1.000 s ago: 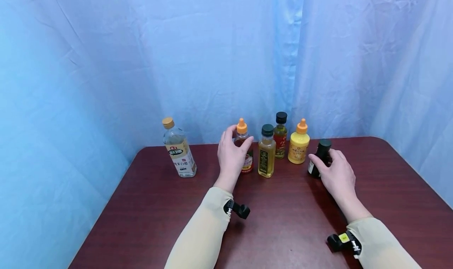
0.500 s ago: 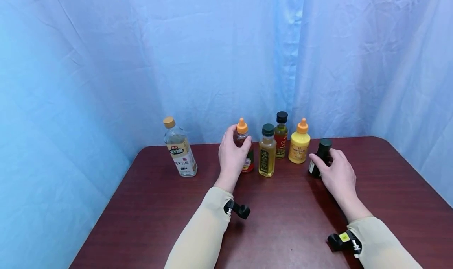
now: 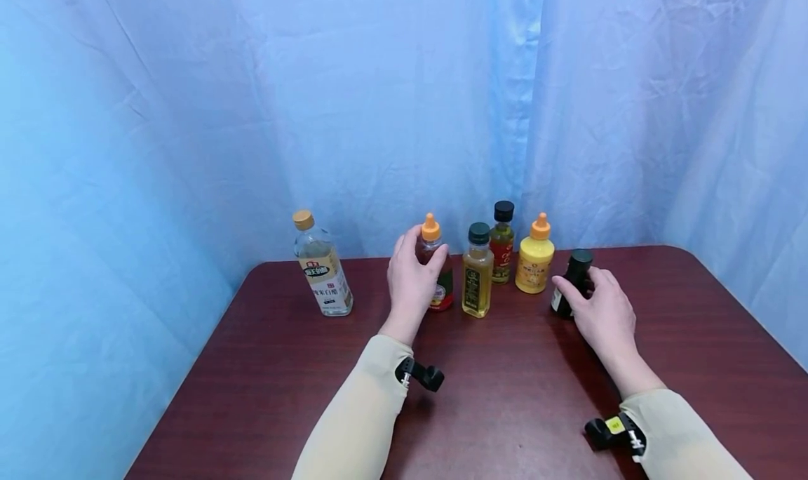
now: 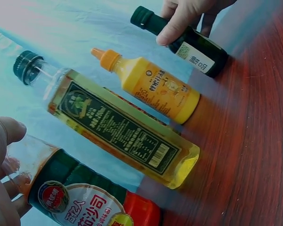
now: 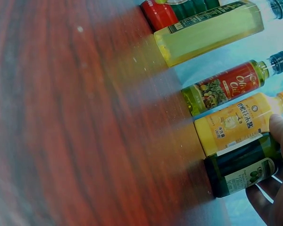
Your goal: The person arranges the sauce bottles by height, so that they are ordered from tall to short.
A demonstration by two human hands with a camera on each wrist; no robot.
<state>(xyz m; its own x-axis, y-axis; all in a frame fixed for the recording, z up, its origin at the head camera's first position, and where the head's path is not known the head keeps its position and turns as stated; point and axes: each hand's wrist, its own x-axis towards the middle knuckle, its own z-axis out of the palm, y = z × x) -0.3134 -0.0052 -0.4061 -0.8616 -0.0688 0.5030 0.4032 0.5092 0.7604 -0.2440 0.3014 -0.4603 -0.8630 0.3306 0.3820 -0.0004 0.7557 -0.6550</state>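
Note:
My left hand (image 3: pixel 413 273) grips a ketchup squeeze bottle (image 3: pixel 445 287) around its upper part, thumb on the near side. The bottle stands upright under an orange pointed cap. In the left wrist view its label (image 4: pixel 85 202) is green, white and red. Over to the right, my right hand (image 3: pixel 602 311) holds a small dark green glass bottle (image 3: pixel 577 269) between thumb and fingers. Its labels are pale, and an olive picture (image 5: pixel 255 175) shows in the right wrist view. Both held bottles appear to stand on the table.
Between the hands stand a square yellow oil bottle (image 3: pixel 476 280), an olive oil bottle (image 3: pixel 501 248) with a red label, and a yellow squeeze bottle (image 3: pixel 534 262). A clear white vinegar bottle (image 3: pixel 325 276) stands at left. Blue curtain (image 3: pixel 391 115) hangs behind the dark red table (image 3: pixel 492 396).
The ketchup bottle has turned slightly in my left hand, showing more green on its label. My right hand and the other bottles stay nearly as they were.

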